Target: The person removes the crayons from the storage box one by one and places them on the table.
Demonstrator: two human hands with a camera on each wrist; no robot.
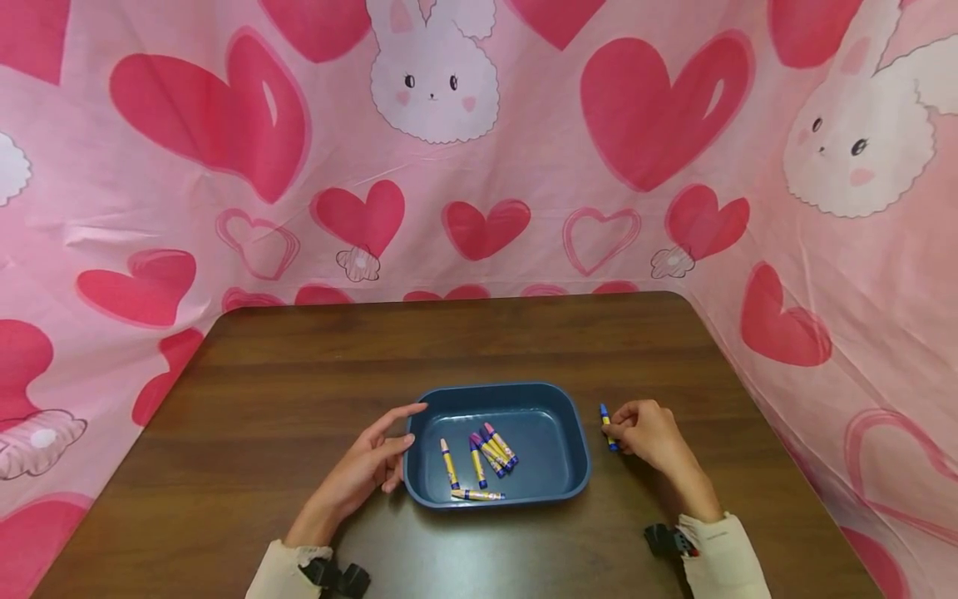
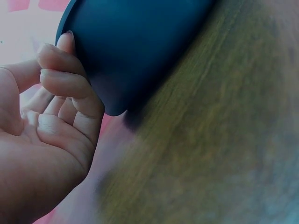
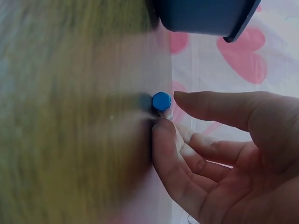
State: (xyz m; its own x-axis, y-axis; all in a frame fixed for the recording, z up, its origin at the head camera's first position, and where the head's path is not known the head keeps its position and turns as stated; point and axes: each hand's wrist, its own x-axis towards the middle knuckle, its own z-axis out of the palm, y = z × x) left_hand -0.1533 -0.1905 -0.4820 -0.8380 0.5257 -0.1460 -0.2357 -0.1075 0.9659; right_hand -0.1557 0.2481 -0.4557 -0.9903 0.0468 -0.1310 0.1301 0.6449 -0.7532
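Note:
In the head view, a dark blue rectangular tray stands on the wooden table. Several crayons with yellow wrappers and pink, purple, peach and blue tips lie inside it, mostly left of centre. My left hand is at the tray's left side, thumb and index fingertips touching its rim; the left wrist view shows the other fingers loosely bent beside the tray. To the tray's right, my right hand has thumb and index finger round a blue crayon. This crayon lies at the tabletop, its blue end facing the wrist camera.
The brown wooden table has rounded far corners. A pink cloth with hearts and rabbits hangs behind it and along both sides. Dark wrist cameras sit over the light sleeves.

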